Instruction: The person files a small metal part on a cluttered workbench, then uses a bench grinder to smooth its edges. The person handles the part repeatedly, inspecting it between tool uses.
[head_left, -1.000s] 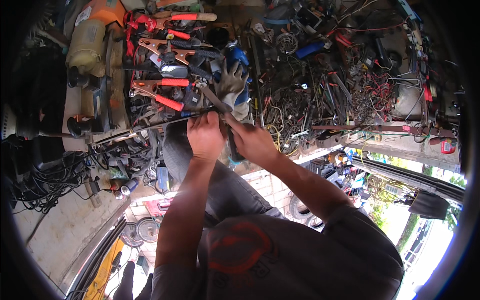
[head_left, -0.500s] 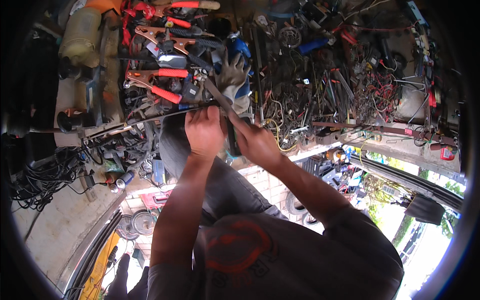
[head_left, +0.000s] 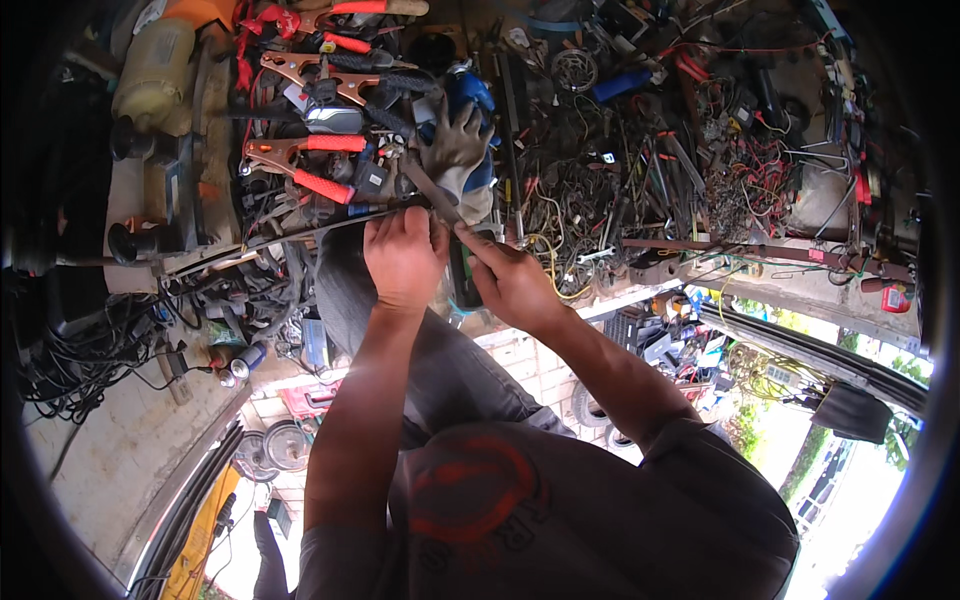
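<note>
My left hand point(head_left: 405, 260) is closed over the near end of a long, thin dark rod point(head_left: 325, 230), which runs out to the left across the bench. Its fingertips are curled under and partly hidden. My right hand point(head_left: 512, 285) grips a flat, brownish metal bar point(head_left: 432, 190), file-like in shape, slanting up and left. The index finger lies along the bar, and its lower end is hidden in the palm. Bar and rod are close together by my left fingers; whether they touch I cannot tell. My trousered knee point(head_left: 345, 285) is raised just beneath my left hand.
Beyond my hands lie a grey work glove point(head_left: 458, 145), copper clamps with red handles point(head_left: 335, 143) and a blue tool point(head_left: 468, 92). Tangled wires and tools point(head_left: 590, 190) cover the bench to the right. Black cables point(head_left: 85, 350) and two cans point(head_left: 248, 358) are at left.
My right hand has shifted slightly left and forward, so less of the bar shows beyond the index finger. My left hand stays on the rod. A dark leg at lower left has moved.
</note>
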